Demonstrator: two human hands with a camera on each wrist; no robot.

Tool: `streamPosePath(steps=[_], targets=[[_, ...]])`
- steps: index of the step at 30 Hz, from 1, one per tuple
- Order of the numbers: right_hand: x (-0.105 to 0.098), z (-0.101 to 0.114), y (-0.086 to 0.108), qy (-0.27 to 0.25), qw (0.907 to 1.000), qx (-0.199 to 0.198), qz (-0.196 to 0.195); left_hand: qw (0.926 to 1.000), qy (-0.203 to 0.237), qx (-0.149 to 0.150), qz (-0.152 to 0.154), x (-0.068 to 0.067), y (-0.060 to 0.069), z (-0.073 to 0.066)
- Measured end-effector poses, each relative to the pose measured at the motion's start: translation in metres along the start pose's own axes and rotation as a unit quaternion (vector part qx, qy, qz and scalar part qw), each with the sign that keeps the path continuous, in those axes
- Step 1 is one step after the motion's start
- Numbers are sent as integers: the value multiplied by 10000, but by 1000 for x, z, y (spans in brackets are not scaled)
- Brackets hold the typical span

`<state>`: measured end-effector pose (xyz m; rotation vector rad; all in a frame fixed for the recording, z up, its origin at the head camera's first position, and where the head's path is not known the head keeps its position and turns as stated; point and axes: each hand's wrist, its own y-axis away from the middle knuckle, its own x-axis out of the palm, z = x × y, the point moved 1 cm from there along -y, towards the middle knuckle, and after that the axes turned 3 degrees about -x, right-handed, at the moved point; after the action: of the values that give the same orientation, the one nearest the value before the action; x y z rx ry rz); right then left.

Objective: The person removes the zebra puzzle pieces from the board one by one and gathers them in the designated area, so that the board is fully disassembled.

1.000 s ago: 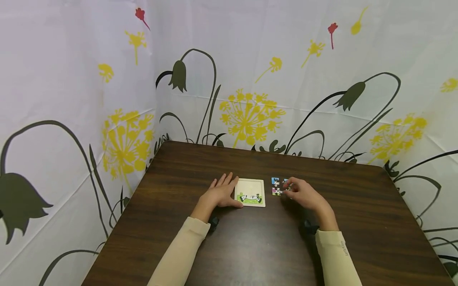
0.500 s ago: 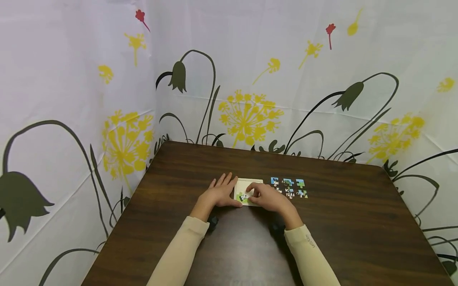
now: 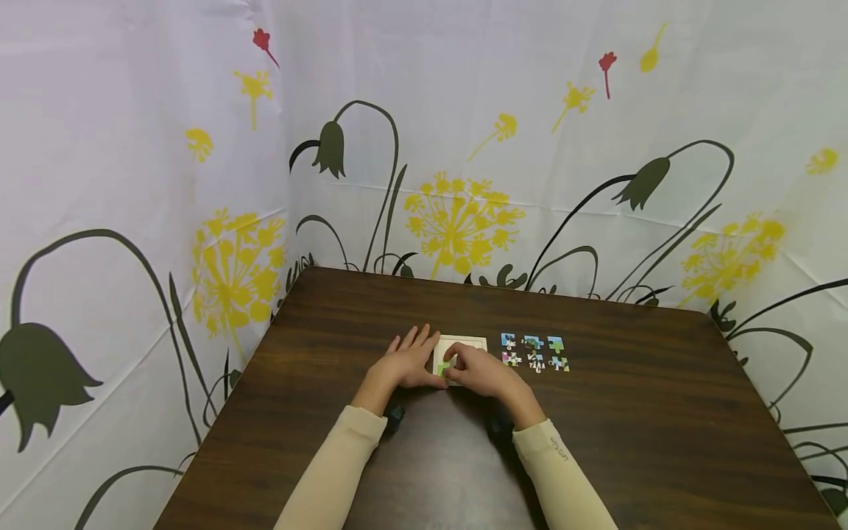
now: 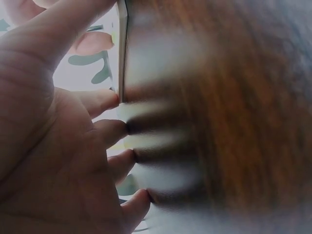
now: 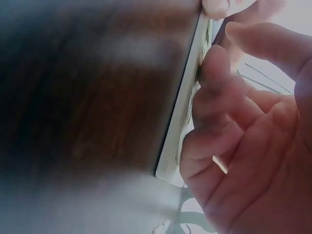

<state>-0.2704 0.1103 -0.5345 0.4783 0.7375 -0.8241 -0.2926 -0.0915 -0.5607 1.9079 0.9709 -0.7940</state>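
A small wooden puzzle tray [image 3: 470, 340] lies on the table, partly covered by my hands. My left hand [image 3: 405, 366] rests along its left side with fingers spread. In the left wrist view, those fingertips [image 4: 108, 98] touch the tray's edge and the tabletop. Bent over the tray is my right hand [image 3: 482, 370], its thumb and index finger at the lower left. They are at a green puzzle piece [image 3: 442, 366] there. In the right wrist view, a gap shows between thumb and index finger; whether they pinch the piece is unclear. The right hand hides the rest of the tray's bottom row.
Several loose puzzle pieces [image 3: 533, 342] lie in two rows to the right of the tray. The dark wooden table [image 3: 629, 427] reaches back to a white curtain [image 3: 556, 44] printed with flowers.
My right hand has moved left from the loose pieces onto the tray, then further to its lower left corner. The left hand has stayed in place.
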Motion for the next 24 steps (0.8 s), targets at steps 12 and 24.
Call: streamPosePath(steps=[12,24], targets=[[-2,-1,-5,-399,9979,10,502,9999,-122,12,-41,3,-8,7],[-4,-4,-5,-708,9970,16,297,9999,-34,60,-83,1,-3,3]])
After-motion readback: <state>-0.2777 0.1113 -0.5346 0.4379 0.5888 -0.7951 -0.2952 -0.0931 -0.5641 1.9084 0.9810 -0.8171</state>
